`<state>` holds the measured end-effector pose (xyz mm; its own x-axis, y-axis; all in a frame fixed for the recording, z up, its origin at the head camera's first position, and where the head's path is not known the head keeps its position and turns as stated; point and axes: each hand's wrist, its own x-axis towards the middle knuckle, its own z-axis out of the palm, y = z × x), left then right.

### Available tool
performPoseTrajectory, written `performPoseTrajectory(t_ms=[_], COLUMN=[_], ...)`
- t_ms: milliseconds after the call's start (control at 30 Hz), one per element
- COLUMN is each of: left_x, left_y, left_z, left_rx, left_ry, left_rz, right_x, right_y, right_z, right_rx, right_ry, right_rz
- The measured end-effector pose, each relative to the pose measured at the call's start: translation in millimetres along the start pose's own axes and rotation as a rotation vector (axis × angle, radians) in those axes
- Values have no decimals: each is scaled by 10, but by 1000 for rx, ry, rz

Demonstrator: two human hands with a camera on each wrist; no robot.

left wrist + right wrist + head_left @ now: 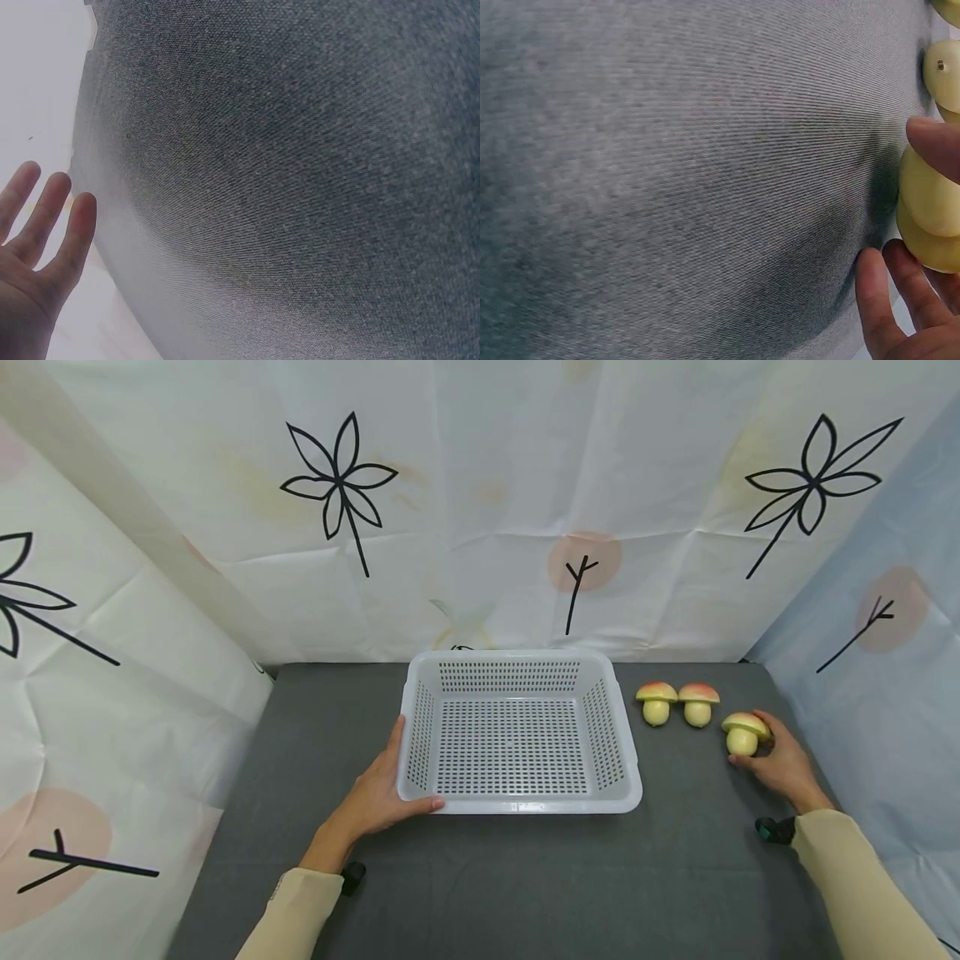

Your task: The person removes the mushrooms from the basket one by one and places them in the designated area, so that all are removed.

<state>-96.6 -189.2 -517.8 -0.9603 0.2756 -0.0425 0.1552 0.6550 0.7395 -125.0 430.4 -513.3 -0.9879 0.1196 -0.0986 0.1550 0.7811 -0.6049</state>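
Note:
A white perforated plastic basket (517, 807) stands on the grey table. My left hand (378, 793) is at its front left corner, thumb lying along the front rim and fingers up the left side; these fingers (49, 206) look straight and spread in the left wrist view. At the right, my right hand (783, 766) holds a toy mushroom (742, 742) with a pale stem and a yellow-red cap, thumb by the stem and fingers round the cap. The right wrist view shows this mushroom between thumb and fingers. Two similar mushrooms, one left (656, 706) and one right (697, 706), stand side by side nearby.
Grey cloth covers the table (525, 885). White patterned fabric (487, 527) hangs behind it, with more at the left, and bluish fabric (885, 652) borders the right edge close to my right hand. The basket's back rim is near the rear fabric.

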Motion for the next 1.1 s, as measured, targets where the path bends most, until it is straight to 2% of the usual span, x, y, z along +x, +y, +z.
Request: performPoseTrajectory(t_ms=[367,533,867,1100], left_x=[-10,-6,2,3], left_y=[-3,-6,8,9], left_z=[-2,2,-1,-4], left_rx=[-8,-13,-39,-38], left_ry=[9,11,11,13], left_rz=[3,5,58,52], right_x=[285,404,526,579], right_y=[23,2,6,3], right_z=[-35,-56,-55,-58], right_rx=[-41,-72,-95,-102], right_ry=[-25,-33,-31,-39], right_rz=[-96,-92,-58,-44])
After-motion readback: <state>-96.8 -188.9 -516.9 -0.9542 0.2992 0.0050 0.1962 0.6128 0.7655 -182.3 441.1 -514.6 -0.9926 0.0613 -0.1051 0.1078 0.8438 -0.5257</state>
